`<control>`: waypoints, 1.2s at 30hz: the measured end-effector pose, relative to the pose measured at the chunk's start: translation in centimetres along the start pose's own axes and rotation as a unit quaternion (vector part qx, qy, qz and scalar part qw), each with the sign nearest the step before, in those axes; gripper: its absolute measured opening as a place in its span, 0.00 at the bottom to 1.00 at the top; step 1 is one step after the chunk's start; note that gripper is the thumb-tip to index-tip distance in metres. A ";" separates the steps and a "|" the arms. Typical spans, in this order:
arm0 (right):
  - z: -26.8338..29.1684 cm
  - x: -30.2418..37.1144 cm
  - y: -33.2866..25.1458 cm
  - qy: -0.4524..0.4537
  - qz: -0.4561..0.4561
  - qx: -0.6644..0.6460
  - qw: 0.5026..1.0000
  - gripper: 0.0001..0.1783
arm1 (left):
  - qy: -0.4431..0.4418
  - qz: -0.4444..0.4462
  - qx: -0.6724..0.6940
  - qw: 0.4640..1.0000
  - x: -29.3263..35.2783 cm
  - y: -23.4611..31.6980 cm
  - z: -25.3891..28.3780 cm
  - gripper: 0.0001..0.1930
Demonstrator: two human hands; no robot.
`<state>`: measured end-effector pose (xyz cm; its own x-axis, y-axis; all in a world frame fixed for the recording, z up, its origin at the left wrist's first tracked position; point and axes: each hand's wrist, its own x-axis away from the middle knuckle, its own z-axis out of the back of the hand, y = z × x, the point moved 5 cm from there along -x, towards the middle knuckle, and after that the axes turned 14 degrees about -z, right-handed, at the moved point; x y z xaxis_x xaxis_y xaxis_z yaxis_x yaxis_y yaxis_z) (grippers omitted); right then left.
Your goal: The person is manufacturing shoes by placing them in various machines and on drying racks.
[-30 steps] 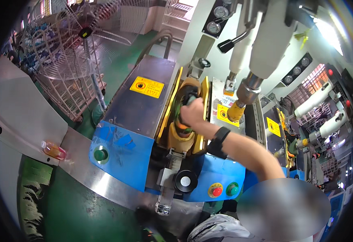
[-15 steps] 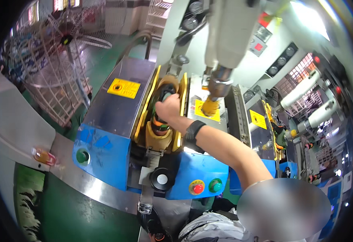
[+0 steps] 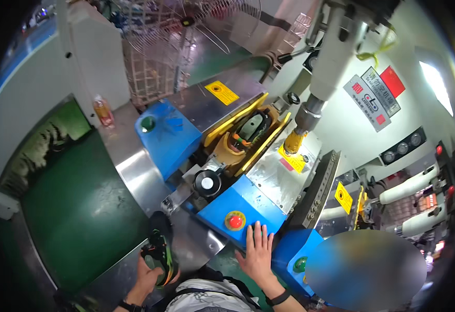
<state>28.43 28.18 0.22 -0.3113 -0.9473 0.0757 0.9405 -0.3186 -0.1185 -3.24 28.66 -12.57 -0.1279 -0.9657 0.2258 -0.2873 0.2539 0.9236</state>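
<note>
My left hand (image 3: 148,274) grips a black shoe (image 3: 164,254) with green and orange trim, above the metal edge at the lower middle. My right hand (image 3: 258,256) lies with its fingers spread on the front of a blue control housing (image 3: 243,195), just right of a red button (image 3: 235,221); whatever is under the fingers is hidden. Ahead, another dark shoe (image 3: 252,127) with an orange and green edge sits in a press between two yellow side plates (image 3: 264,145). Neither hand touches that shoe.
A white press arm with a yellow-wrapped tip (image 3: 294,141) hangs right of the shoe press. A green conveyor belt (image 3: 82,208) runs at left into a machine opening. A bottle (image 3: 103,110) stands near it. A wire-caged fan (image 3: 186,23) is at the back; more press arms (image 3: 412,184) are at right.
My right hand has left the shoe in the press and come back to the blue housing. My left hand, holding the other shoe, has come into view. The view has swung left.
</note>
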 end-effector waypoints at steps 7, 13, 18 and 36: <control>0.6 8.4 -0.6 0.057 0.029 -0.397 0.916 0.33 | 0.192 0.090 0.126 0.969 11.8 2.1 -0.4 0.36; -6.8 16.2 1.7 -0.282 -0.089 -0.580 0.759 0.23 | 0.363 0.064 0.149 0.917 23.9 2.5 4.0 0.28; -11.6 16.3 3.7 -0.340 -0.070 -0.539 0.767 0.21 | 0.479 -0.063 -0.005 0.876 29.8 5.4 12.2 0.35; -15.3 9.1 -48.5 -0.344 0.283 -0.311 0.840 0.22 | 0.269 -0.137 -0.431 0.850 16.0 15.4 38.5 0.36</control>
<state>-22.07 34.46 -8.46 0.5144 -0.7779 0.3609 0.5911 0.0167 -0.8064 -46.26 19.19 -6.67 0.3507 -0.9260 -0.1394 0.5963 0.1061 0.7957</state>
